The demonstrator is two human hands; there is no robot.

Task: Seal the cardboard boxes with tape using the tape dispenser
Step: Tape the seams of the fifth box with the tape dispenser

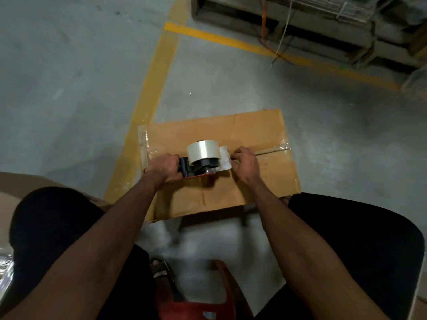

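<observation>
While I am sitting low over the work, these lines are running from my left to my right.

Left edge tape: a clear strip (143, 144) is already lying down the left end of the cardboard box (221, 185), so that end is looking sealed.

Left hand: my left hand (165, 168) is wrapping its fingers tight round the black handle of the tape dispenser (201, 163); I am gripping it firmly because, I judge, the pull along the seam is coming from this side.

Dispenser: it is sitting on the box top near the middle, over the centre seam, with the tape roll (203, 152) standing up toward me so the tape is feeding out flat on the right.

Right hand: my right hand (245, 165) is curling just beside the dispenser's nose, fingertips pinching at the loose tape end there, probably to keep it down while the dispenser draws away; I cannot tell exactly how much tape is between them.

Seam on the right: the centre seam (268, 152) is showing open for a stretch, then a taped patch is glinting at the right edge.

Floor: the yellow floor line (147, 107) is passing under the box's left side.
</observation>
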